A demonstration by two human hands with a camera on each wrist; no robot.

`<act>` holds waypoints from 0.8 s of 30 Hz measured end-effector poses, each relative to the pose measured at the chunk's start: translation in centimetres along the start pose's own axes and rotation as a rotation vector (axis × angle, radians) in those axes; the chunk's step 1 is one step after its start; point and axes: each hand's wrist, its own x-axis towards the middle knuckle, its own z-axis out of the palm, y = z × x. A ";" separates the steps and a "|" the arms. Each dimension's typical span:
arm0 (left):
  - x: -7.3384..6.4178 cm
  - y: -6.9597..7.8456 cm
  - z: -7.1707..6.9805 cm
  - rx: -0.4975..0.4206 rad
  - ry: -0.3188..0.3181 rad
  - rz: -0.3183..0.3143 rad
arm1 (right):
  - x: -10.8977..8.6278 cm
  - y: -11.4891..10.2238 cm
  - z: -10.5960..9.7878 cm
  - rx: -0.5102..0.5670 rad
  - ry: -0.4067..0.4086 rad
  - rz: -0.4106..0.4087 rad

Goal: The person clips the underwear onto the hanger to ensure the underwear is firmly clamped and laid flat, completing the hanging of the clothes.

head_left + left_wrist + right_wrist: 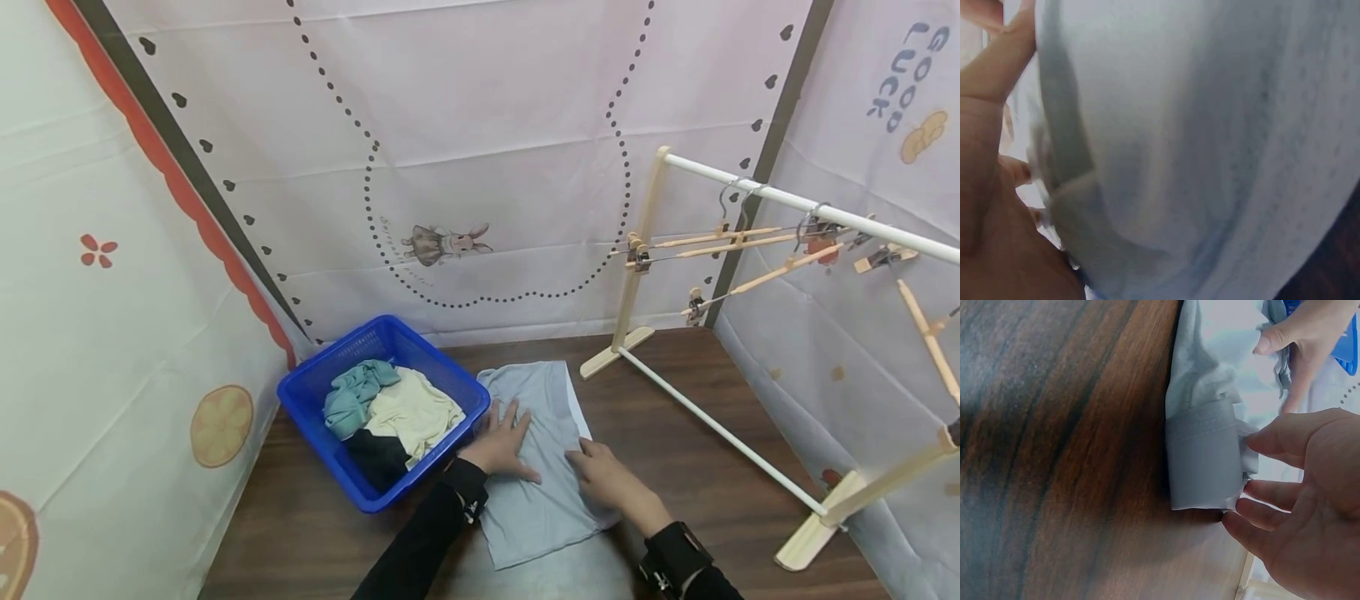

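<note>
A light grey-blue folded garment [528, 483] lies lengthwise on the brown table. My left hand [498, 446] rests on its left part with the fingers spread. In the left wrist view the cloth [1166, 137] fills most of the picture beside the thumb. At the garment's right edge, my right hand [611, 479] pinches the fabric between thumb and fingers. The right wrist view shows this right hand [1310, 494] at the end of a stitched, folded band [1204, 459], with the left hand farther up the cloth.
Left of the garment stands a blue basket [330, 454] holding teal cloth [356, 396], cream cloth [412, 412] and black cloth [378, 458]. A wooden rack with a white rail [795, 200] stands at the right, hung with several clip hangers [720, 242]. Printed fabric walls [487, 125] surround the table.
</note>
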 end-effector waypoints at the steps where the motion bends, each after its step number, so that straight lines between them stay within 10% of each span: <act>1: -0.1 0.3 0.0 0.025 0.012 0.037 | -0.1 0.0 0.0 0.000 -0.001 0.012; 6: -0.7 1.9 -0.1 0.094 -0.039 0.198 | -0.3 0.0 -0.4 0.013 -0.027 0.070; 18: -2.5 0.8 -0.6 0.153 -0.196 0.207 | -0.2 -0.3 -0.3 0.036 -0.059 0.002; 24: -2.4 0.5 -1.0 0.084 -0.184 0.222 | -1.8 0.2 -1.5 0.064 0.124 -0.040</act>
